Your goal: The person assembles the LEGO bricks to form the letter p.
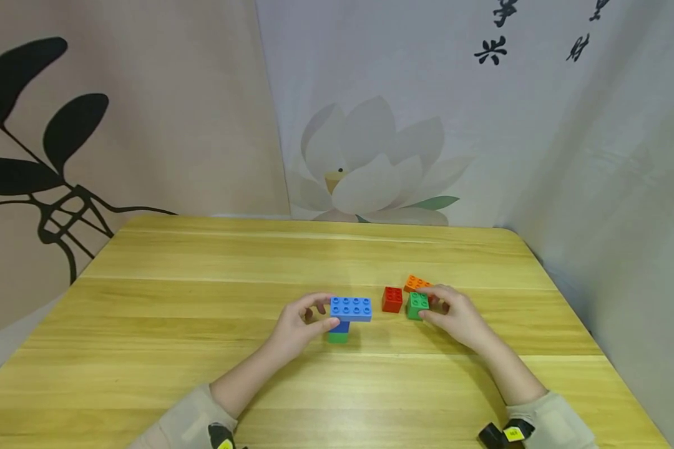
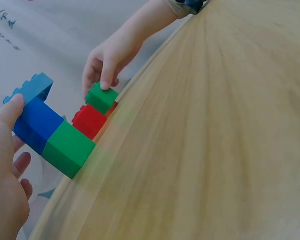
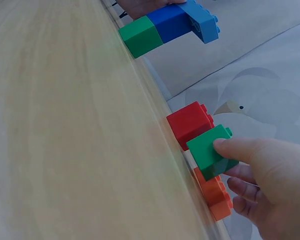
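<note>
In head view, we find orange brick [image 1: 417, 283] partly hidden behind green brick [image 1: 416, 307] and right hand [image 1: 455, 315]; light blue brick [image 1: 351, 309] covers top of dark blue brick [image 1: 342, 327]. In left wrist view, we see left hand [image 2: 4, 172] cut off by left edge. Marking on yellow label [image 1: 513, 434] too small for us.

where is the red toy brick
In the head view, the red toy brick is right of centre, left of the green brick the right hand pinches.

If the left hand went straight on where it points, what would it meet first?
Probably the red block, past the stack the left hand holds, though depth and height are hard to judge.
</note>
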`<state>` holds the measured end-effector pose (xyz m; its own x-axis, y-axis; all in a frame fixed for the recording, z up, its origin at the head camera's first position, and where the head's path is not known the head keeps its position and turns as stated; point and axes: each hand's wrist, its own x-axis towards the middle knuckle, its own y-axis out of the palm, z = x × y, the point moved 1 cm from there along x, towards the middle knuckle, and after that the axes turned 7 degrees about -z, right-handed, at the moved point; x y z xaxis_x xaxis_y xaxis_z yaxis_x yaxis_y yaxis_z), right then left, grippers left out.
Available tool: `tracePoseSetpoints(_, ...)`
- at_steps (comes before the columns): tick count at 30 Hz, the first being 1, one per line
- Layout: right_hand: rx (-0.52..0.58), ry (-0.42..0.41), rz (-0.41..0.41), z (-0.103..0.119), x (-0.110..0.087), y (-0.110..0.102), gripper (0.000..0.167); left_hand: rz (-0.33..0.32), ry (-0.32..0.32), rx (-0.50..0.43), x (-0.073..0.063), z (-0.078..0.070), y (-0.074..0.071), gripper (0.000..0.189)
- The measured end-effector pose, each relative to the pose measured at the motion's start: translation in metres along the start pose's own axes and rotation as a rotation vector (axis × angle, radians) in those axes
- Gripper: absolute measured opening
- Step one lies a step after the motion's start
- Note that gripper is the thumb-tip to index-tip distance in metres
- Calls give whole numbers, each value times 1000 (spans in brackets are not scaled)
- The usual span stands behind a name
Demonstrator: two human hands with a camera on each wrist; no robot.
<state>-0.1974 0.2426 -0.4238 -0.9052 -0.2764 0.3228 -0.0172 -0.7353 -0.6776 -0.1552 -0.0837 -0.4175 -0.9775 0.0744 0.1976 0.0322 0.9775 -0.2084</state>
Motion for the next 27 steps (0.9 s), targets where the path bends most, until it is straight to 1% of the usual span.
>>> tracePoseSetpoints(3, -7, -12, -15, 3, 1, -1, 42, 2, -12, 9, -1, -8, 0, 33)
tracePoseSetpoints(5, -9, -15, -28, 5, 1, -3, 42, 2, -20, 9, -1, -9, 0, 33)
tracePoseSetpoints(8, -4, -18, -48, 10, 1, -5, 42, -1, -25, 6, 1, 0, 1, 35)
tracePoseSetpoints(13, 22, -28, -82, 20, 1, -9, 40, 3, 2, -13, 3, 10, 1, 37)
tracePoseSetpoints(19, 34, -41, -109, 33, 1, -12, 40, -1, 15, -10, 3, 11, -1, 36)
tracePoseSetpoints(26, 24, -75, -137, 43, 1, -14, 41, -8, 2, 1, 4, 13, 0, 37)
tracePoseSetpoints(27, 26, -82, -140, 44, 1, -14, 40, -8, 2, 1, 3, 11, 0, 37)
